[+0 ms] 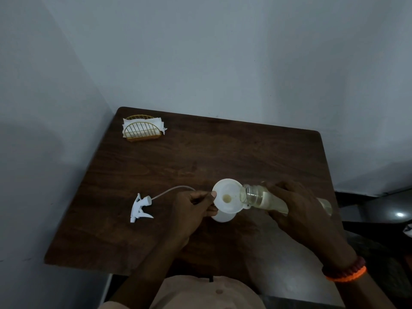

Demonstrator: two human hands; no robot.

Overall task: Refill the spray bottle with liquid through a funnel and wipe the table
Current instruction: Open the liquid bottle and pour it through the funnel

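- The white spray bottle (223, 217) stood upright on the dark wooden worktop (156, 241), near its near edge and about midway across, with a white funnel (227, 198) seated in its neck; most of the bottle was hidden under the funnel's bowl.
- The left hand (194, 210) had its fingers curled round the funnel's left rim and the bottle below it, steadying both.
- The right hand (294, 201) grasped a clear refill bottle (256, 196) tipped almost level, its open mouth over the funnel's right rim.
- The refill bottle's long axis ran right to left, mouth pointing left and slightly down into the funnel; the spray bottle's axis stood vertical, neck up.
- A small pool of pale liquid sat at the funnel's throat.
- Likely risk: the mouth rested close to the rim rather than over the centre, so a steeper tilt could send liquid over the right edge onto the worktop.
- Pouring faster than the throat drains would probably flood the bowl and spill.
- If the left hand loosened, the top-heavy funnel might tilt and tip the bottle.
- The trigger sprayer head (140, 207), with its dip tube curving right, lay on the worktop to the left, well apart from the pour.
- A yellow wire holder of white napkins (142, 128) stood at the far left corner, ready for wiping.
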